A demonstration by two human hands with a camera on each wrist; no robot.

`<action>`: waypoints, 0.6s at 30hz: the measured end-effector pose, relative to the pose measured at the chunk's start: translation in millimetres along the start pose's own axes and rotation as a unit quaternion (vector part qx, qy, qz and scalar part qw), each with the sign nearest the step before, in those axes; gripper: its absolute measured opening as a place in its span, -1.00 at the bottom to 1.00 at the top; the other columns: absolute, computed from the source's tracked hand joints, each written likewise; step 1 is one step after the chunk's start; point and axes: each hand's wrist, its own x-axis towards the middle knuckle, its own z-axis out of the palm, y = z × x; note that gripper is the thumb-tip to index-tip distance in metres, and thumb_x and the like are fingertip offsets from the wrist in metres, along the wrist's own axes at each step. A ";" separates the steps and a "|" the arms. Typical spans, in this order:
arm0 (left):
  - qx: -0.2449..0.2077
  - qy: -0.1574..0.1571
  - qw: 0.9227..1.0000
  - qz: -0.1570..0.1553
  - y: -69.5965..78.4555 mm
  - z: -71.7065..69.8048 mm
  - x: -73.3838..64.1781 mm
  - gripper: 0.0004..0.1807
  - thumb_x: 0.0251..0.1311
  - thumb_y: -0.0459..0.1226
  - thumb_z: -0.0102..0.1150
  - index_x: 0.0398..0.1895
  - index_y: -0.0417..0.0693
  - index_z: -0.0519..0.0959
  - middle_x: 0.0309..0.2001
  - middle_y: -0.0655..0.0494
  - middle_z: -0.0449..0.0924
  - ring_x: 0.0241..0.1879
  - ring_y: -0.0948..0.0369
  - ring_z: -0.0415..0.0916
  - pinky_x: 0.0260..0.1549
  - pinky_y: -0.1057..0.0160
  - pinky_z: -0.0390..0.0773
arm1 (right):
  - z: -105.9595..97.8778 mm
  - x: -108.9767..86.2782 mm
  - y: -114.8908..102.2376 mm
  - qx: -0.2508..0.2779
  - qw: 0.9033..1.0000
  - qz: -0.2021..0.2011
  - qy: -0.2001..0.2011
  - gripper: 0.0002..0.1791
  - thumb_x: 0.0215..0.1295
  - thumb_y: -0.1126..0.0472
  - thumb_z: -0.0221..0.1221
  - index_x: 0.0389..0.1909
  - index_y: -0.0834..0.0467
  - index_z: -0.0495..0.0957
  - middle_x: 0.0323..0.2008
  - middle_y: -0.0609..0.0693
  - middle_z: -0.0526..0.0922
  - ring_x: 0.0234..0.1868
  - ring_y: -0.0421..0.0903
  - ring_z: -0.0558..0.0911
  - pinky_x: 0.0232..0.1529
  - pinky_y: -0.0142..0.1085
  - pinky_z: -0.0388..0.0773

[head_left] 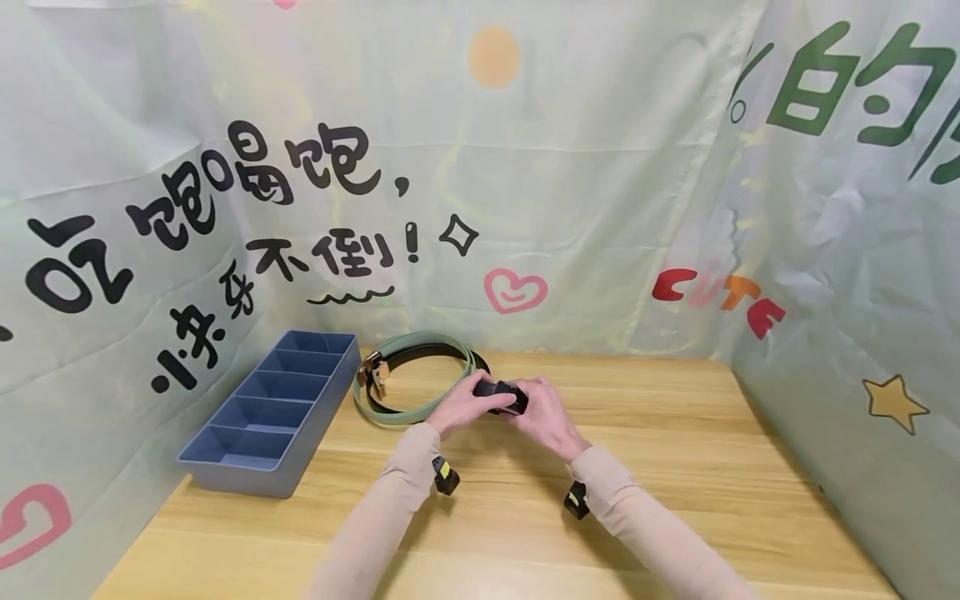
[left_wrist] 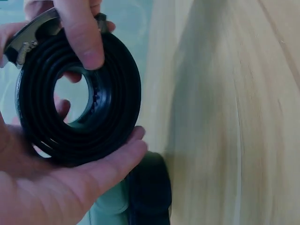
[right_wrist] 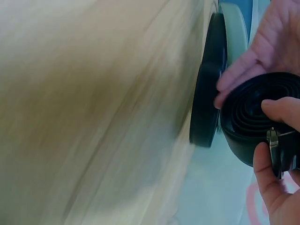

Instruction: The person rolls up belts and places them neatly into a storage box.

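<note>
A black belt point(left_wrist: 124, 89), rolled into a tight coil with a metal buckle point(left_wrist: 28, 47) at its outer end, is held between both hands above the table. My left hand point(head_left: 459, 406) cradles the coil's rim, its digits spread along the outside in the left wrist view. My right hand point(head_left: 546, 417) grips the buckle side, and its thumb point(right_wrist: 283, 110) presses on the coil's face. Just beyond the left hand lie a light green belt point(head_left: 417, 340) and another black belt point(head_left: 427, 350), looped loosely together with gold-toned buckles point(head_left: 377, 372) at the left.
A blue-grey tray point(head_left: 307, 442) with several compartments stands on the left of the wooden table point(head_left: 660, 467). Printed fabric point(head_left: 585, 208) hangs behind the table and along both sides. Each wrist carries a small black camera point(head_left: 576, 500).
</note>
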 end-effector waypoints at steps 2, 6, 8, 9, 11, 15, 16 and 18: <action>0.020 0.003 1.000 0.012 0.9 -7.3 -4.4 -0.50 0.01 0.16 0.38 -0.18 0.04 0.50 -0.15 0.05 0.53 -0.22 0.13 0.44 -0.23 0.21 0.43 | 4.5 0.2 -4.5 0.001 1.000 -0.005 0.001 -0.60 -0.18 0.33 0.51 -0.20 0.12 0.69 -0.27 -0.03 0.77 -0.13 0.01 0.63 0.01 -0.11 0.47; 0.068 0.008 0.997 0.032 1.7 -22.4 -11.8 -0.52 0.01 0.16 0.37 -0.24 0.05 0.50 -0.24 0.07 0.54 -0.28 0.15 0.44 -0.27 0.22 0.41 | 15.2 2.5 -13.2 -0.002 1.000 -0.022 0.010 -0.58 -0.17 0.33 0.51 -0.18 0.14 0.67 -0.25 -0.01 0.76 -0.14 0.00 0.63 -0.03 -0.14 0.47; 0.086 0.004 0.996 0.034 2.0 -30.7 -14.8 -0.52 0.02 0.17 0.36 -0.25 0.05 0.49 -0.27 0.09 0.55 -0.30 0.16 0.44 -0.29 0.22 0.41 | 21.5 4.8 -17.7 -0.008 0.999 -0.032 0.013 -0.56 -0.16 0.30 0.52 -0.15 0.15 0.66 -0.21 -0.01 0.76 -0.13 0.00 0.63 -0.02 -0.16 0.47; 0.091 0.000 0.995 0.031 2.4 -35.3 -16.6 -0.52 0.02 0.17 0.36 -0.26 0.04 0.49 -0.27 0.09 0.55 -0.30 0.17 0.45 -0.30 0.22 0.41 | 24.8 6.1 -20.2 -0.011 0.999 -0.038 0.011 -0.56 -0.14 0.28 0.52 -0.14 0.15 0.65 -0.21 0.00 0.75 -0.13 0.00 0.63 -0.01 -0.17 0.47; 0.098 -0.004 0.995 0.023 4.8 -45.6 -20.4 -0.53 0.01 0.16 0.37 -0.24 0.05 0.49 -0.26 0.10 0.56 -0.29 0.18 0.46 -0.28 0.23 0.42 | 30.9 9.5 -26.5 -0.015 0.999 -0.048 0.010 -0.56 -0.09 0.22 0.51 -0.12 0.14 0.64 -0.19 0.00 0.75 -0.13 -0.01 0.63 -0.02 -0.18 0.48; 0.101 -0.001 0.995 0.007 10.5 -68.6 -25.9 -0.53 0.00 0.12 0.39 -0.23 0.01 0.50 -0.25 0.07 0.57 -0.30 0.17 0.48 -0.29 0.25 0.45 | 39.9 20.6 -42.4 -0.014 0.998 -0.064 0.017 -0.56 0.01 0.07 0.48 -0.08 0.10 0.61 -0.18 -0.02 0.73 -0.17 -0.04 0.59 -0.08 -0.20 0.52; 0.100 0.002 0.995 0.002 12.5 -74.5 -27.1 -0.53 0.00 0.11 0.40 -0.22 0.01 0.50 -0.24 0.06 0.57 -0.31 0.16 0.48 -0.30 0.25 0.46 | 41.7 23.8 -46.3 -0.011 0.997 -0.067 0.021 -0.55 0.02 0.04 0.48 -0.08 0.09 0.61 -0.18 -0.03 0.72 -0.17 -0.05 0.57 -0.10 -0.20 0.53; 0.101 0.002 0.995 -0.007 15.4 -85.4 -29.2 -0.52 0.00 0.11 0.40 -0.22 0.00 0.49 -0.26 0.04 0.56 -0.34 0.13 0.49 -0.34 0.24 0.48 | 44.9 29.9 -53.2 -0.005 0.997 -0.074 0.026 -0.55 0.04 0.02 0.47 -0.07 0.08 0.60 -0.19 -0.04 0.71 -0.19 -0.06 0.55 -0.14 -0.22 0.54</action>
